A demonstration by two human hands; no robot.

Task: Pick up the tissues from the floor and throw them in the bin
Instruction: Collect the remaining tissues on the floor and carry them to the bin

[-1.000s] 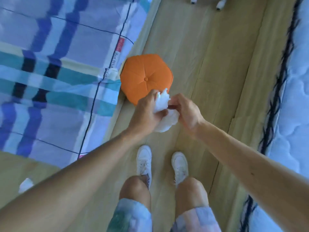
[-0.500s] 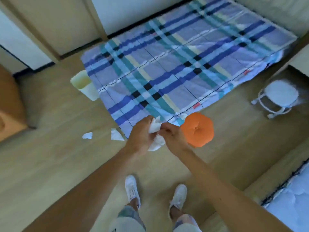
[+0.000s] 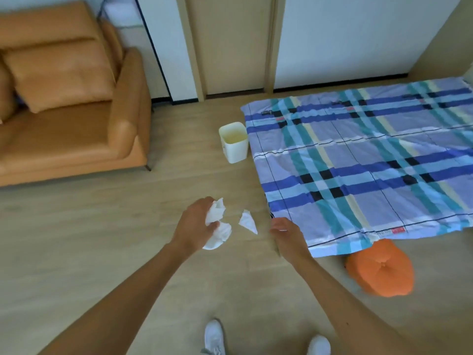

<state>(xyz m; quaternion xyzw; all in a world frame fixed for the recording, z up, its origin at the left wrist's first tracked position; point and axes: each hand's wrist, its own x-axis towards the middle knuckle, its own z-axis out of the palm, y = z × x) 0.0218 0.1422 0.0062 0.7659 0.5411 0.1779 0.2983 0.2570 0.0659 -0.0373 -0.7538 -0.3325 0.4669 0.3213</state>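
My left hand (image 3: 195,224) is closed around a bunch of crumpled white tissues (image 3: 217,226), which stick out above and below the fingers. A loose white tissue (image 3: 247,221) lies on the wooden floor just right of that hand. My right hand (image 3: 286,233) hovers to the right of this tissue, fingers loosely curled, holding nothing. The small cream bin (image 3: 234,142) stands upright and open on the floor farther ahead, at the left edge of the plaid sheet.
A plaid blue sheet (image 3: 371,170) covers the floor to the right. An orange round cushion (image 3: 380,271) sits at its near edge. An orange sofa (image 3: 64,111) stands at the left. Doors and wall lie behind the bin. My white shoes (image 3: 215,338) show below.
The view has swung left and up, bringing the sofa and bin into sight. My right hand has let go of the tissue bunch and moved apart to the right; my left hand keeps it.
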